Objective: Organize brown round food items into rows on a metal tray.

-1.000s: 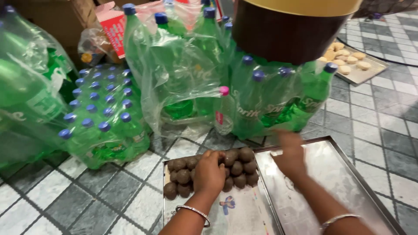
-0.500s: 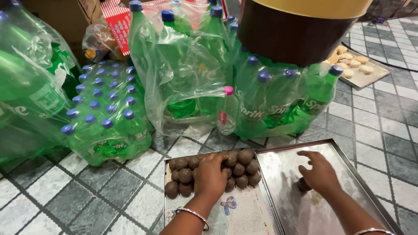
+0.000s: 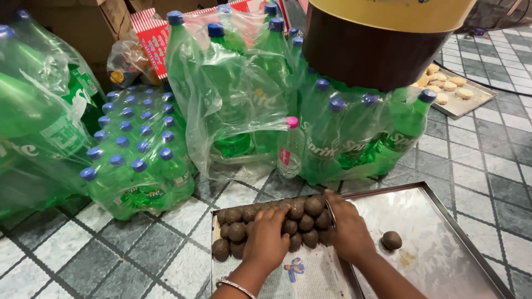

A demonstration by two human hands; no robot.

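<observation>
Both hands on the heap of round brown dough balls [image 3: 271,221] in the paper-lined tray: left hand [image 3: 267,243] curled over them, right hand [image 3: 346,232] cupping the edge, grip unclear. Best lift one gently.

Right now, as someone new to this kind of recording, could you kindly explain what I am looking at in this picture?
A camera worn on a person's head looks down at their two bare hands. On the tiled floor sit two metal trays. The left hand and right hand rest on a cluster of brown dough balls in the left tray; whether either grips one is unclear. One single ball lies alone in the right tray. Behind stand wrapped packs of green bottles and a farther tray of pale pieces.
</observation>
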